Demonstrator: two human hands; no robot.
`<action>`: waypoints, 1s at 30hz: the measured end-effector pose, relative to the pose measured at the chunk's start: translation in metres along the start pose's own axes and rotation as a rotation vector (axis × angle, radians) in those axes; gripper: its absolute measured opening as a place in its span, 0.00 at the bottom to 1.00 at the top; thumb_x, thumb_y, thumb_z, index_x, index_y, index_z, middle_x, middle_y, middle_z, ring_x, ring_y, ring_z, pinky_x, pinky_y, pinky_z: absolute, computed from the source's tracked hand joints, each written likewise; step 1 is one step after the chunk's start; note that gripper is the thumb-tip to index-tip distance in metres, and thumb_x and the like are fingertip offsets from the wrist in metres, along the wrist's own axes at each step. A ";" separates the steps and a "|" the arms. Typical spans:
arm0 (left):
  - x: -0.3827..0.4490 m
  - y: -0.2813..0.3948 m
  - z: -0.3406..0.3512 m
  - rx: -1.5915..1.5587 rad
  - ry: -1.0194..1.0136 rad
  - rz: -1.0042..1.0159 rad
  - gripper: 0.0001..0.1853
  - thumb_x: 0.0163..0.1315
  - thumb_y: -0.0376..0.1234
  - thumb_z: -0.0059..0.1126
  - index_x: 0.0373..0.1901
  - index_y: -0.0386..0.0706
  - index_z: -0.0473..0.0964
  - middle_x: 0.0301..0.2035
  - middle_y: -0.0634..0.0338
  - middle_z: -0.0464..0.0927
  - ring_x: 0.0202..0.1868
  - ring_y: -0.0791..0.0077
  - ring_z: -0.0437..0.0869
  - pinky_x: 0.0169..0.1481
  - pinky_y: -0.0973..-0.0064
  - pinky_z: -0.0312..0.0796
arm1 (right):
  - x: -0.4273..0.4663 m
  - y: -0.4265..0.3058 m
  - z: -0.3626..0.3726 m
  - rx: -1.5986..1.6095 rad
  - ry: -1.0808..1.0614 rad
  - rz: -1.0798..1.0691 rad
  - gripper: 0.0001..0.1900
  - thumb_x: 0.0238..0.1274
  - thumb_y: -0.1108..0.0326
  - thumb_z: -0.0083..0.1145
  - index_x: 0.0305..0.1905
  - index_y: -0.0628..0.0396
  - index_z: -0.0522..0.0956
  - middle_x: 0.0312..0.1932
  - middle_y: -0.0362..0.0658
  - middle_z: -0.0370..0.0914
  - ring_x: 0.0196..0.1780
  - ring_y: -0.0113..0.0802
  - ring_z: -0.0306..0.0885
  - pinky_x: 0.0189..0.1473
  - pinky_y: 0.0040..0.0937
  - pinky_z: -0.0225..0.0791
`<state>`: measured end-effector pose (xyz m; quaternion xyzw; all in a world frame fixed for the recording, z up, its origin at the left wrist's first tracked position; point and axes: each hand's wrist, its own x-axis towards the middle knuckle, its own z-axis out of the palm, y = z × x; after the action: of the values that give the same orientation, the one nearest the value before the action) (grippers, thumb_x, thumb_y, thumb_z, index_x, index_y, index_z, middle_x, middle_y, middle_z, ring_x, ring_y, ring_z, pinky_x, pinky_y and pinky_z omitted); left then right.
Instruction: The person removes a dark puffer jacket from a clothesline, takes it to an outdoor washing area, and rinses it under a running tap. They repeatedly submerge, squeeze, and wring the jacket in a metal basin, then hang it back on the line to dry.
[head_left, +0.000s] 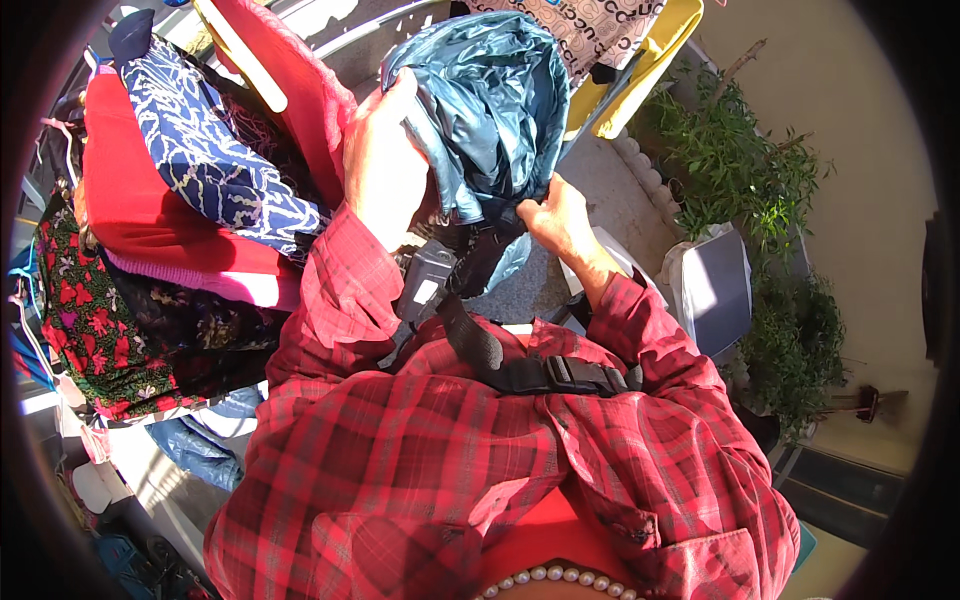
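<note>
A shiny teal-blue garment (495, 105) is held up in front of my chest, bunched and creased, its rim spread between both hands. My left hand (386, 161) grips its left edge, with the thumb over the rim. My right hand (556, 217) pinches its lower right edge, beside a dark part of the cloth. Under the garment, near my left wrist, sits a small black device (427, 277) with a pale label. A black strap with a plastic buckle (581, 373) crosses my red plaid shirt.
Hanging clothes crowd the left side: a red garment (142, 180), a blue-and-white patterned one (217, 150) and a floral one (90, 322). Yellow cloth (675, 67) hangs at the upper right. Green plants (750, 165) and a lidded bin (709, 289) stand on the right.
</note>
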<state>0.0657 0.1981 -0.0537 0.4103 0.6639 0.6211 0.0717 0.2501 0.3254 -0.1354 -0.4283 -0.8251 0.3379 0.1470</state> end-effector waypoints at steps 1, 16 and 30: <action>0.005 -0.002 -0.003 -0.159 -0.001 -0.124 0.14 0.62 0.22 0.48 0.49 0.29 0.73 0.37 0.53 0.79 0.38 0.70 0.79 0.46 0.76 0.70 | 0.007 0.007 -0.002 0.035 0.066 0.047 0.16 0.46 0.67 0.57 0.39 0.68 0.75 0.32 0.60 0.79 0.36 0.52 0.81 0.40 0.41 0.73; 0.041 -0.046 -0.009 -0.418 0.248 -0.528 0.30 0.58 0.55 0.58 0.47 0.37 0.76 0.37 0.56 0.77 0.38 0.72 0.76 0.41 0.71 0.70 | 0.065 0.121 -0.094 1.089 0.395 0.297 0.11 0.38 0.89 0.39 0.24 0.61 0.67 0.27 0.43 0.65 0.30 0.44 0.71 0.39 0.64 0.74; 0.027 -0.032 0.036 -0.765 0.082 -0.482 0.14 0.66 0.43 0.54 0.32 0.42 0.76 0.23 0.68 0.72 0.24 0.82 0.71 0.29 0.83 0.62 | 0.029 0.055 -0.101 0.187 0.346 -0.077 0.40 0.43 0.67 0.65 0.66 0.66 0.63 0.57 0.56 0.72 0.60 0.41 0.71 0.61 0.34 0.63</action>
<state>0.0552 0.2467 -0.0782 0.1631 0.4654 0.8031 0.3345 0.3207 0.4149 -0.1008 -0.4327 -0.7684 0.3285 0.3383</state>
